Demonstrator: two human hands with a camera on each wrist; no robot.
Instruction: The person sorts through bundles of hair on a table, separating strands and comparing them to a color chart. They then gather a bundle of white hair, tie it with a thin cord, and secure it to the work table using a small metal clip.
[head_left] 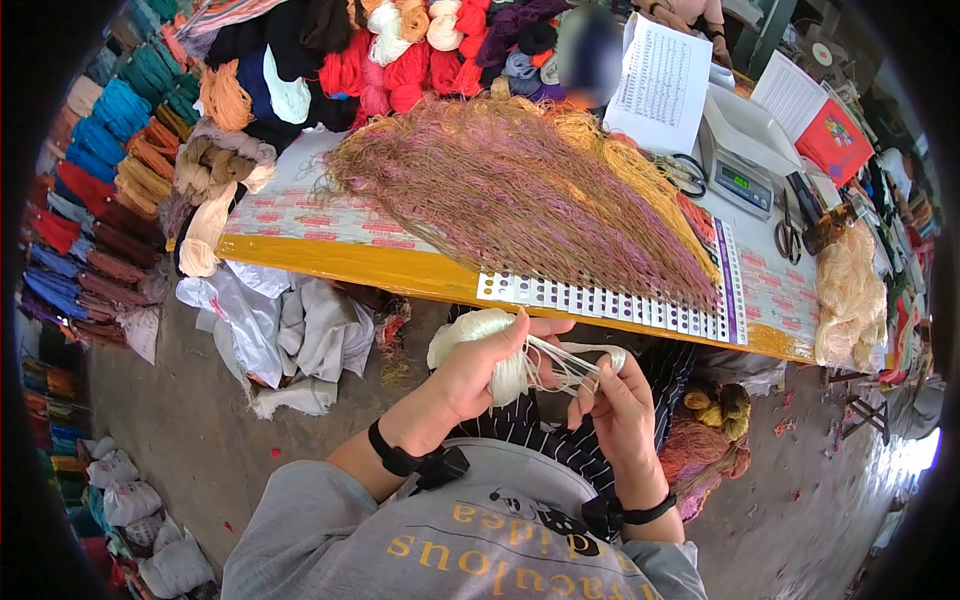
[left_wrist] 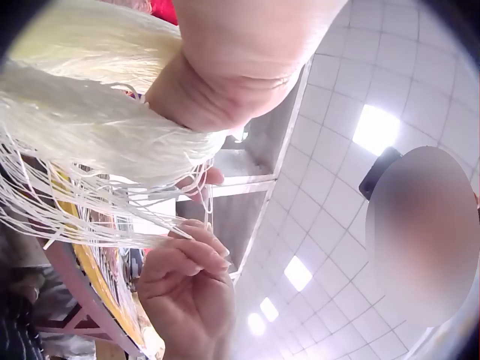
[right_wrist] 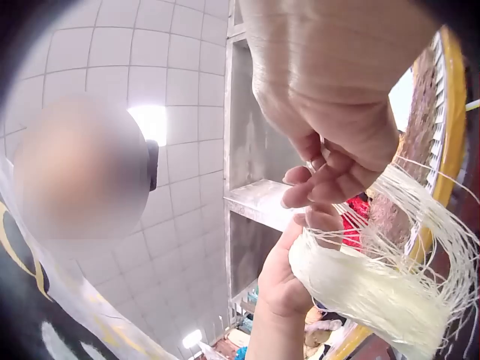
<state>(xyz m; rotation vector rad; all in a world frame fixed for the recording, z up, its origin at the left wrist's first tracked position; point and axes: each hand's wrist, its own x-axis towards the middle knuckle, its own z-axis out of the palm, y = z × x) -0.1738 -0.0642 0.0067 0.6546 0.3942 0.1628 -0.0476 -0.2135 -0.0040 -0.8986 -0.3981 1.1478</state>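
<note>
A cream-white skein of yarn point(head_left: 470, 337) is held in front of the body, just below the table's front edge. My left hand point(head_left: 466, 380) grips its thick part, thumb up along the yarn. Loose strands point(head_left: 565, 362) run from there to my right hand point(head_left: 622, 408), whose thumb and fingers pinch them close to a looped end. In the left wrist view, the thick skein point(left_wrist: 97, 124) hangs beside the left hand point(left_wrist: 240, 60), strands spreading below it. The right wrist view has the right hand's fingertips point(right_wrist: 319, 184) together at the strands, just above the left hand point(right_wrist: 285, 274).
On the yellow-edged table point(head_left: 350, 268) lies a wide spread of mauve, brown and yellow threads point(head_left: 530, 200) over a white punched card point(head_left: 520, 290). A digital scale point(head_left: 740, 185), scissors point(head_left: 789, 240) and printed sheets point(head_left: 660, 90) are at the right. Coloured skeins point(head_left: 405, 70) line the back.
</note>
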